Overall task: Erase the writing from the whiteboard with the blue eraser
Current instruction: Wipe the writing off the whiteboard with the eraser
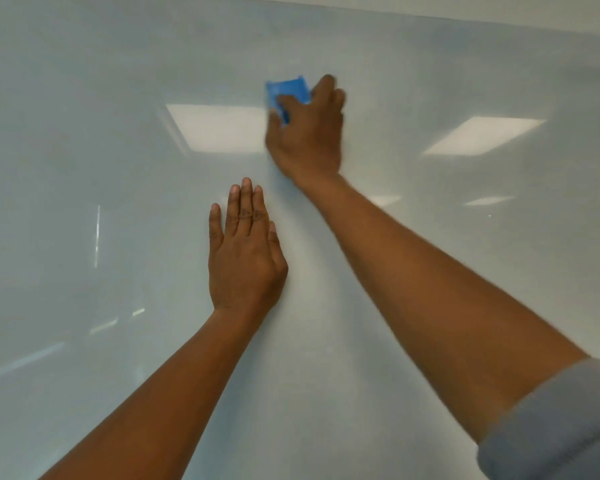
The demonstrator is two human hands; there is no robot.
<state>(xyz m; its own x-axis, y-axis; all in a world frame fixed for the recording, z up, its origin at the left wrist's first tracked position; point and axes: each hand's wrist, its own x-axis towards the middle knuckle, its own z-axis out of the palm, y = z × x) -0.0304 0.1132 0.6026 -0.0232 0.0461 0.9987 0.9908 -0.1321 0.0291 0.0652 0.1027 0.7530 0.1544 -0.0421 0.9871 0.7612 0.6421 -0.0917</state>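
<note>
Fingers (291, 105) of the right hand (305, 133) clamp the blue eraser (288, 90) (motion-blurred) against the whiteboard (84, 168).

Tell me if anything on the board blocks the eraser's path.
Nothing visible does. The right hand holds the blue eraser against the whiteboard; the left hand lies flat lower down, off to its side.

Pressed flat on the glossy white whiteboard (84, 168): left hand (245, 258); at its one o'clock, right hand (307, 133) over the blue rectangular eraser (288, 90).
</note>
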